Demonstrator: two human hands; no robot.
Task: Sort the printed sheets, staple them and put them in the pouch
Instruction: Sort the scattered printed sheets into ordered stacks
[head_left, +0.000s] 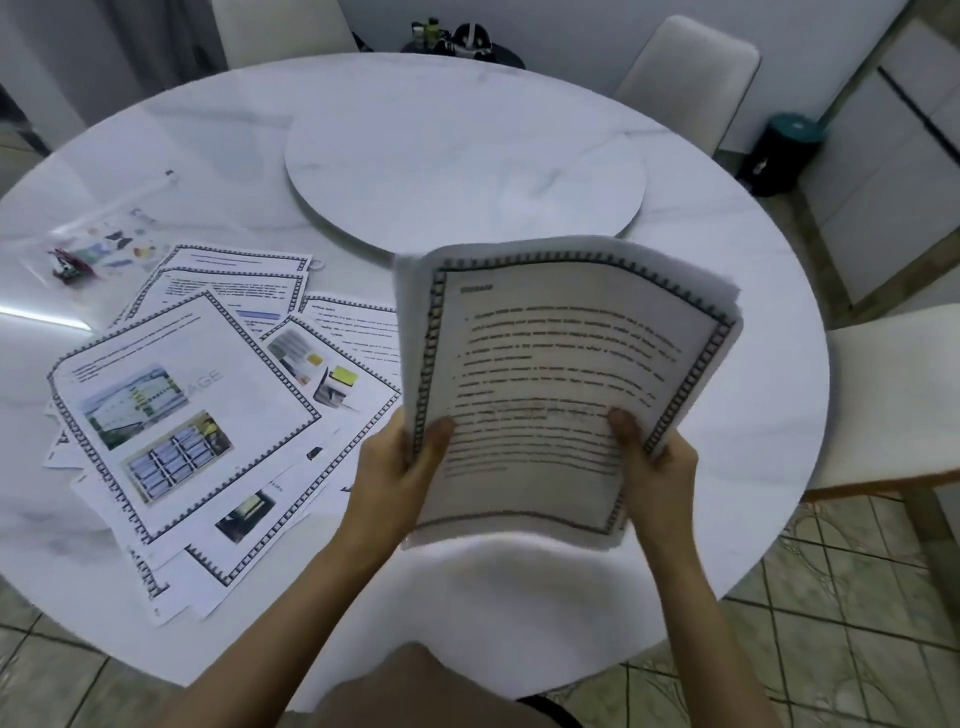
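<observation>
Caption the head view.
Left hand and right hand hold stacked black-bordered printed sheets over a round white marble table.

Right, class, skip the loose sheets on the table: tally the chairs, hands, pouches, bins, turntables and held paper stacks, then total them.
Chairs: 3, far-left chair, far-right chair, near-right chair
Hands: 2, left hand, right hand
Pouch: 1
Bin: 1
Turntable: 1
Held paper stack: 1
Total: 9
</observation>
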